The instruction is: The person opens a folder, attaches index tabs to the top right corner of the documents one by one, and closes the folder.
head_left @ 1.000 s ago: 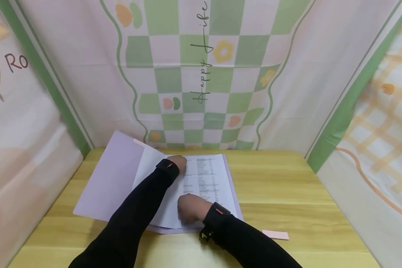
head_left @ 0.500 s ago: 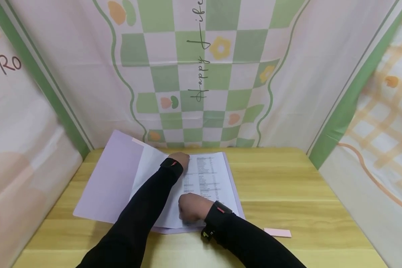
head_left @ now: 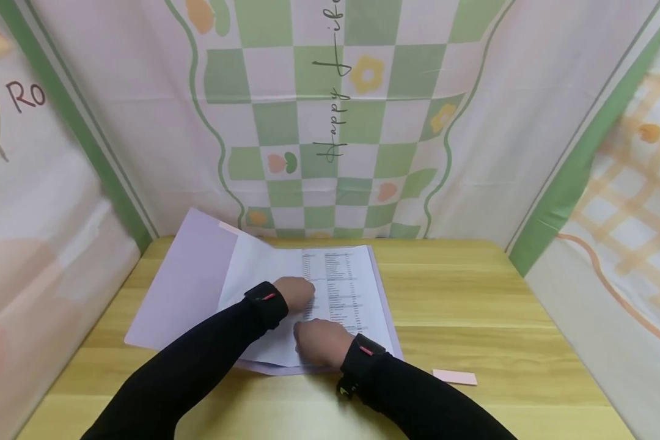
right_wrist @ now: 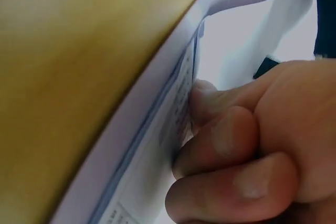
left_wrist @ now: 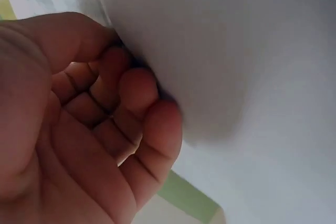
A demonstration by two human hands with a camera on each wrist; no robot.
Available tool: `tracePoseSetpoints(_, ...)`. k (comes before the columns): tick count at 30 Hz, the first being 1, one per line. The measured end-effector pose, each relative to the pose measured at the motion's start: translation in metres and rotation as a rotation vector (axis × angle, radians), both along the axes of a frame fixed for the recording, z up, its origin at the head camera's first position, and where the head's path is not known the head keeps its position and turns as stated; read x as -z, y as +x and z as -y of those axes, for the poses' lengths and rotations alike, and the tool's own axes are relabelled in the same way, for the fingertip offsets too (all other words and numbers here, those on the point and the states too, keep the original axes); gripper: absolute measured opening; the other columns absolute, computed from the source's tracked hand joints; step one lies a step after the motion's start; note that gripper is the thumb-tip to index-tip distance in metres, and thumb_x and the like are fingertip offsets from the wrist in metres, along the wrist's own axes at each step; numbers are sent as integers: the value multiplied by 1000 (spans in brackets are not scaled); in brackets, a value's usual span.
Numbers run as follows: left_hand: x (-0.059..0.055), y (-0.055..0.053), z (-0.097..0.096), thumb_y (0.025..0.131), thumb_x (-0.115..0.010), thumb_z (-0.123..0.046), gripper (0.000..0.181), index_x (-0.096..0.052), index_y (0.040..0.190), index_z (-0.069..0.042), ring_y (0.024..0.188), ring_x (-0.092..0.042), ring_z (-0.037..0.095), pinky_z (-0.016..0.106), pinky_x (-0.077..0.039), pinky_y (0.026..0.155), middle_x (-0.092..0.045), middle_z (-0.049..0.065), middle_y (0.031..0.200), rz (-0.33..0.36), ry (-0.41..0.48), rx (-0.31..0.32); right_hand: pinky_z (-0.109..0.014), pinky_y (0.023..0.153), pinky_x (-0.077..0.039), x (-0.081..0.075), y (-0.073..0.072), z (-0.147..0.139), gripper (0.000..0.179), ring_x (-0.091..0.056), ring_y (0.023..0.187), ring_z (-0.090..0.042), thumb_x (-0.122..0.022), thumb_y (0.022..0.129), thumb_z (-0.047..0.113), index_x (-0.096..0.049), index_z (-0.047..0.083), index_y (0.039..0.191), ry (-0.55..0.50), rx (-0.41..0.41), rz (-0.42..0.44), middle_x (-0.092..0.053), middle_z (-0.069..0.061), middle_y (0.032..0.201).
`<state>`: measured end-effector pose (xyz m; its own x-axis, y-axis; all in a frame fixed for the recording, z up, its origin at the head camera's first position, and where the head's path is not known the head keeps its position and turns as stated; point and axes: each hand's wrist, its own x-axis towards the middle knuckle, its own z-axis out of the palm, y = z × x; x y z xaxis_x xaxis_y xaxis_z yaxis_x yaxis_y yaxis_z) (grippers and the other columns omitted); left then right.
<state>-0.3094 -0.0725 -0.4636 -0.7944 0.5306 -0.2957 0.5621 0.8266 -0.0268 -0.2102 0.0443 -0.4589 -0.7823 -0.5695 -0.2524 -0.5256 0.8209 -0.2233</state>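
A lilac folder (head_left: 195, 278) lies spread on the wooden table, its left cover lifted off the surface. Inside, a blank white page (head_left: 255, 266) stands raised on the left and a printed page (head_left: 343, 293) lies on the right. My left hand (head_left: 297, 294) rests at the crease between them; in the left wrist view its curled fingertips (left_wrist: 163, 121) press the white paper. Just nearer to me, my right hand (head_left: 321, 343) leans on the lower crease, fingers curled and thumb against the paper in the right wrist view. Neither hand shows anything gripped.
A small pink strip (head_left: 454, 377) lies on the wooden table (head_left: 451, 293), right of the folder. A pale pink tab (head_left: 228, 227) shows at the cover's top edge. Patterned cloth (head_left: 341, 122) hangs behind and along both sides.
My left hand has slid down the crease from near the top of the pages, drawing closer to my right hand. The right hand and folder stay nearly where they were.
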Motion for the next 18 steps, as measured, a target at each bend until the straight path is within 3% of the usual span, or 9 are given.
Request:
tracePoseSetpoints(3,-1,14,0,88,-69,-11,2,-67,88,-11,67,-54,19,35,-46,67,-58,0,73,48,-12,39,-32,55,-44,0,4,-2,14,-51,61,-15,-63,96,26,-65,12,93,-11,1,-29,-55,2,72)
tracePoseSetpoints(6,-4,25,0,85,-72,-10,5,-67,87,-10,67,-53,20,35,-45,66,-57,0,73,73,-32,40,-32,48,-42,2,8,-3,14,-49,57,-15,-63,96,23,-65,13,87,-8,-6,-92,-53,2,68)
tracePoseSetpoints(12,-10,38,1,83,-75,-12,6,-70,86,-9,67,-53,20,35,-45,64,-56,1,72,38,-56,24,-33,38,-36,6,20,-1,17,-44,47,-14,-61,94,16,-58,14,78,21,-62,-232,-46,4,57)
tracePoseSetpoints(18,-6,46,3,82,-75,-12,6,-71,87,-12,67,-52,20,35,-45,63,-55,0,74,50,-44,48,-31,41,-38,-2,32,-2,7,-44,50,-13,-63,95,19,-60,14,91,62,-150,-211,-46,4,61)
